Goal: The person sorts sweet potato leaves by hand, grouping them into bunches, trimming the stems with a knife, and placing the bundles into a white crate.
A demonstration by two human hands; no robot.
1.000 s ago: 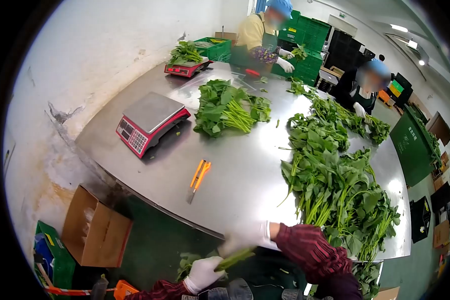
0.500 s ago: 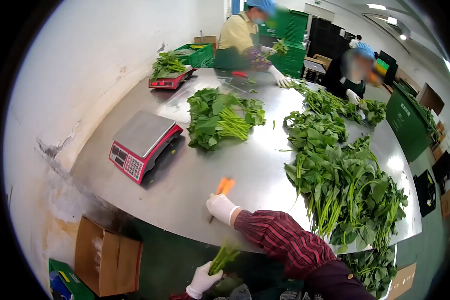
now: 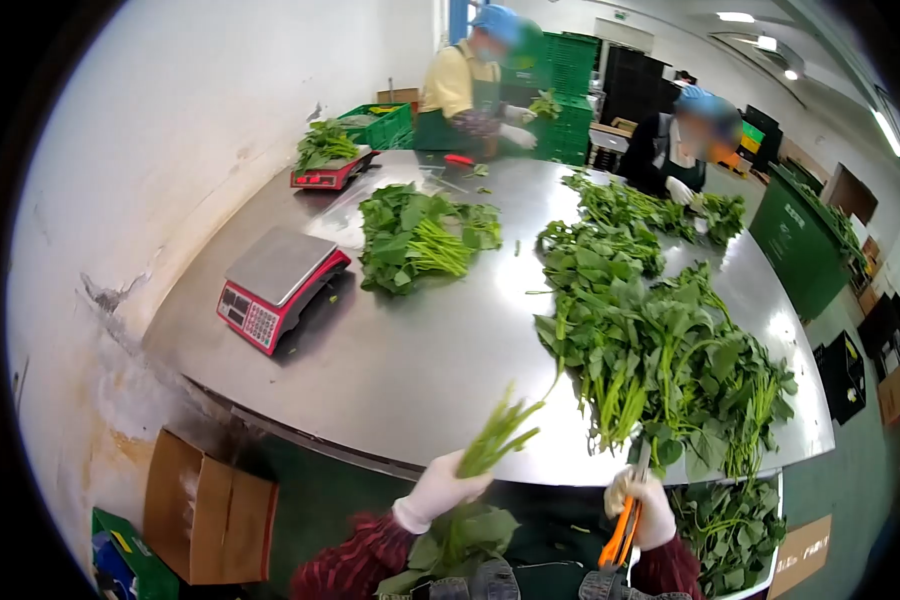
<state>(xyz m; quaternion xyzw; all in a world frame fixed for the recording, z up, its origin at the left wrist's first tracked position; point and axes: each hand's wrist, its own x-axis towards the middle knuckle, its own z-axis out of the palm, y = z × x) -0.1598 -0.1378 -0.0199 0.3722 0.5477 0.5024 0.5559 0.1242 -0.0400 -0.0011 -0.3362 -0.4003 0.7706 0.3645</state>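
My left hand (image 3: 440,492) is closed round a bunch of leafy green stems (image 3: 500,435). The stem ends point up over the table edge, and the leaves hang below the fist. My right hand (image 3: 648,512), in a white glove like the left, grips orange-handled scissors (image 3: 620,535) with the blades pointing up. Those blades are close to the near edge of a large heap of leafy greens (image 3: 660,345) on the metal table (image 3: 400,380).
A red-sided scale (image 3: 285,270) stands at left, with another scale (image 3: 320,178) carrying greens behind it. A smaller greens pile (image 3: 420,240) lies mid-table. Two co-workers (image 3: 460,90) stand beyond. A cardboard box (image 3: 210,510) is on the floor, and a green bin (image 3: 805,240) stands at right.
My right hand has moved from the table's middle to the right near edge, its scissors now blades up. My left hand has come up and right with the bunch.
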